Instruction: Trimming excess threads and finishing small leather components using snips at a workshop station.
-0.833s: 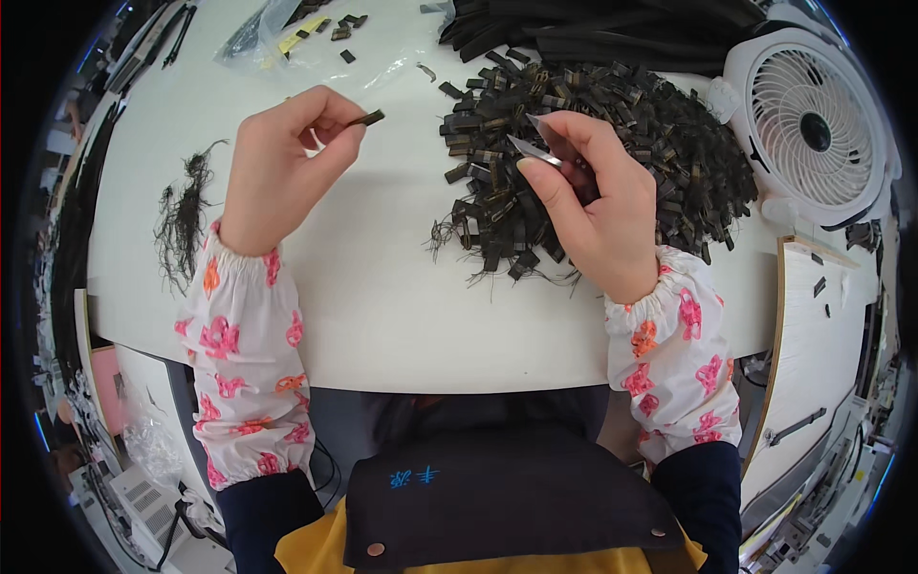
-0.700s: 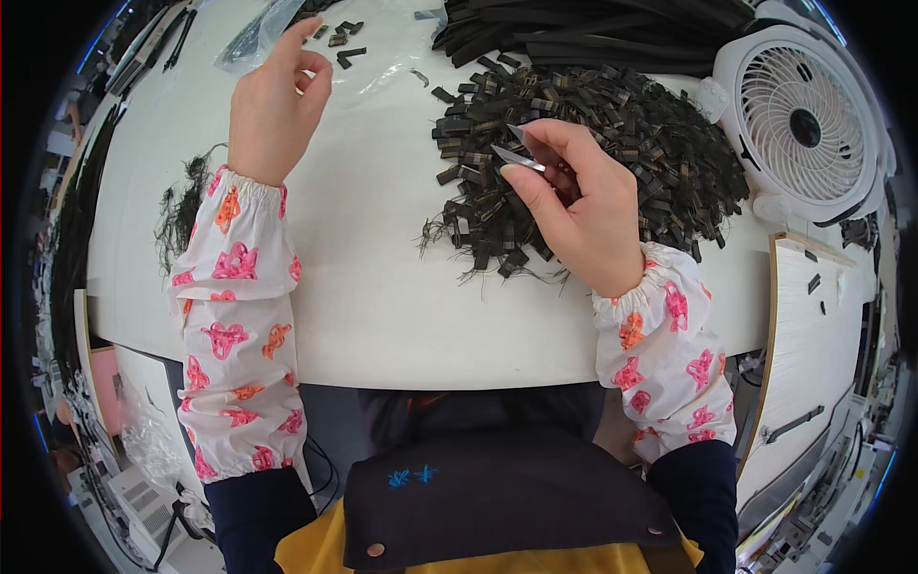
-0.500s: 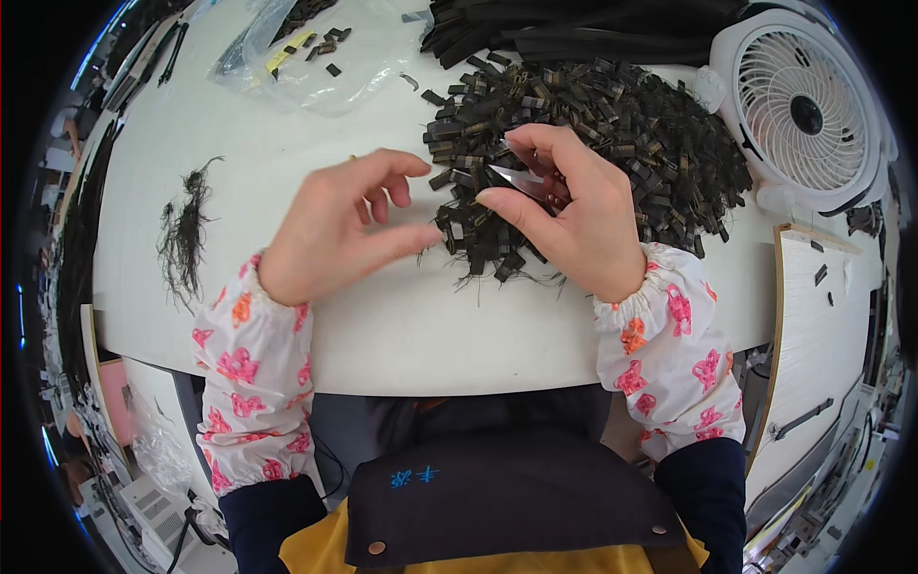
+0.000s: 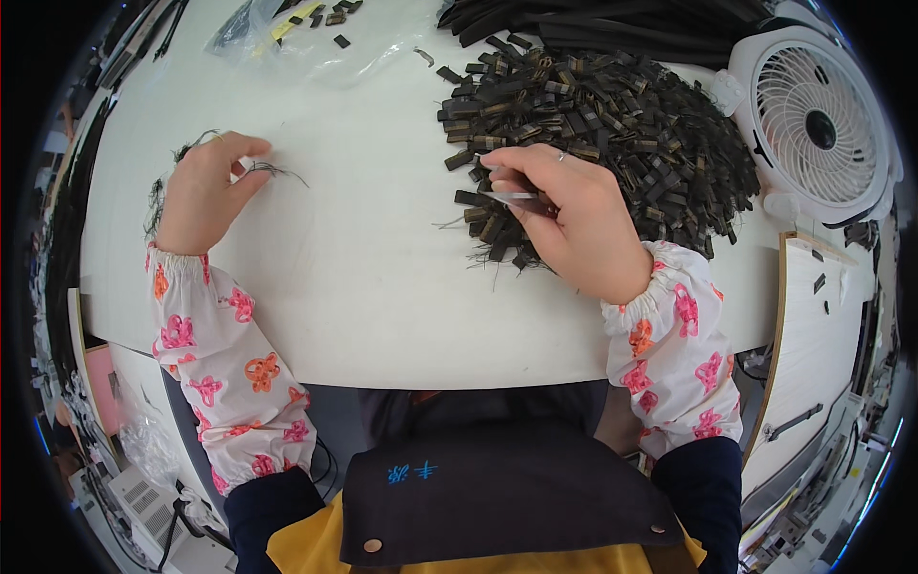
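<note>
Snips (image 4: 512, 197) in right hand (image 4: 574, 225) grip; left hand (image 4: 206, 191) pinches thread scrap (image 4: 277, 172); clear bag (image 4: 325, 43) top.

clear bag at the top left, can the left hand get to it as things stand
Probably yes. The left hand rests on the table beside a tuft of threads, and only bare tabletop lies between it and the clear bag.

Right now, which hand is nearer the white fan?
Right. The right hand rests on the dark strip pile just beside the white fan; the left hand is across the table by loose threads.
</note>
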Demonstrator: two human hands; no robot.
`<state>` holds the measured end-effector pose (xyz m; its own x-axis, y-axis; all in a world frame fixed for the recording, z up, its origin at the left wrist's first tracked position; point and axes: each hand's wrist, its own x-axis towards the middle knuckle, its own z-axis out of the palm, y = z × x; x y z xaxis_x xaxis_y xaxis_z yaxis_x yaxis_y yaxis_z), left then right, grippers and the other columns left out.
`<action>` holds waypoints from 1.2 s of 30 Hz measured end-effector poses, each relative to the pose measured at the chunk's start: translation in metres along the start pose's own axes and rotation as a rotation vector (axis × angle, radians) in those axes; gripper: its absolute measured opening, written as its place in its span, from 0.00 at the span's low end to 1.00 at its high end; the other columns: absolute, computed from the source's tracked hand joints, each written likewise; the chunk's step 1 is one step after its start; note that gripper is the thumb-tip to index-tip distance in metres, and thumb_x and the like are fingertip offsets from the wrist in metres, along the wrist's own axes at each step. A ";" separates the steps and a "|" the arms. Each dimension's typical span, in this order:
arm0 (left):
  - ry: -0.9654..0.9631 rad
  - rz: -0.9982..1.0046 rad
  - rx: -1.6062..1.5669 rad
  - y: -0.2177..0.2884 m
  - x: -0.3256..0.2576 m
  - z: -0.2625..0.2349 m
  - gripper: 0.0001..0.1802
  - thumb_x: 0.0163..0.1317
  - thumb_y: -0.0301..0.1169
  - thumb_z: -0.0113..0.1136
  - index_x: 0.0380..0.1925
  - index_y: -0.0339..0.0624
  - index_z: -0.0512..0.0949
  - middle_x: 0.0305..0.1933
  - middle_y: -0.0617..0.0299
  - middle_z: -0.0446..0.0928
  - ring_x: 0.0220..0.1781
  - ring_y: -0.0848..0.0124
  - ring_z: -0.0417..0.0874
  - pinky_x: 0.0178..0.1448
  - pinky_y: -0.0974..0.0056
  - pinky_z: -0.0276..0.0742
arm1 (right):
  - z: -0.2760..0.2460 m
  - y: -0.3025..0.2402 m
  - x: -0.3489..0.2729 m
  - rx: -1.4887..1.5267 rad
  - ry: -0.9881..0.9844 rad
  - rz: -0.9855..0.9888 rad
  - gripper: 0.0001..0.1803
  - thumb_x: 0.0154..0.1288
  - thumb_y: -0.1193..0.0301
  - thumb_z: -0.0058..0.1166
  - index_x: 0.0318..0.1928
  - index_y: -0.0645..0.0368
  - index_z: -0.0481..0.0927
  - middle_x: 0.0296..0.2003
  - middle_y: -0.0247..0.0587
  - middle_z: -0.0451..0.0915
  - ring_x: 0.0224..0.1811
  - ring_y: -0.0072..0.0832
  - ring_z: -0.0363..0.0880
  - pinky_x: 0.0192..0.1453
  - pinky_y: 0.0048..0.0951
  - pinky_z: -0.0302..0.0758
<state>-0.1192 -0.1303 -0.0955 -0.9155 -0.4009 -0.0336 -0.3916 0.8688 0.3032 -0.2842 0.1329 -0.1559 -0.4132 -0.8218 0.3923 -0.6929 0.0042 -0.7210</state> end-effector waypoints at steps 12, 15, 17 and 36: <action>0.120 0.561 -0.340 0.109 0.000 0.091 0.10 0.45 0.22 0.63 0.29 0.36 0.75 0.25 0.58 0.72 0.27 0.62 0.77 0.31 0.64 0.74 | 0.004 0.006 0.002 0.128 0.155 0.092 0.12 0.56 0.81 0.54 0.42 0.66 0.76 0.32 0.42 0.80 0.32 0.27 0.79 0.35 0.22 0.75; 0.137 0.578 -0.296 0.107 0.008 0.096 0.10 0.46 0.21 0.62 0.31 0.37 0.76 0.28 0.57 0.75 0.27 0.63 0.78 0.31 0.65 0.74 | 0.003 0.013 -0.001 0.074 0.167 0.062 0.12 0.56 0.80 0.55 0.43 0.66 0.76 0.34 0.41 0.80 0.32 0.25 0.79 0.34 0.21 0.74; 0.186 0.636 -0.316 0.095 0.010 0.090 0.12 0.47 0.22 0.61 0.35 0.39 0.75 0.27 0.58 0.77 0.26 0.63 0.78 0.30 0.65 0.74 | 0.002 0.008 0.002 0.082 0.244 -0.018 0.12 0.54 0.79 0.55 0.41 0.66 0.76 0.31 0.43 0.79 0.26 0.28 0.77 0.29 0.23 0.73; -0.396 0.142 -0.839 0.084 0.002 0.056 0.06 0.60 0.22 0.54 0.37 0.31 0.72 0.31 0.63 0.78 0.32 0.80 0.78 0.37 0.75 0.74 | -0.003 -0.007 0.001 0.043 0.072 -0.049 0.10 0.45 0.84 0.57 0.31 0.63 0.74 0.27 0.41 0.77 0.26 0.36 0.78 0.28 0.28 0.73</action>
<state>-0.1593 -0.0424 -0.1233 -0.9748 -0.0448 -0.2183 -0.2202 0.3464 0.9119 -0.2814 0.1340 -0.1485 -0.4219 -0.7772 0.4669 -0.6882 -0.0607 -0.7230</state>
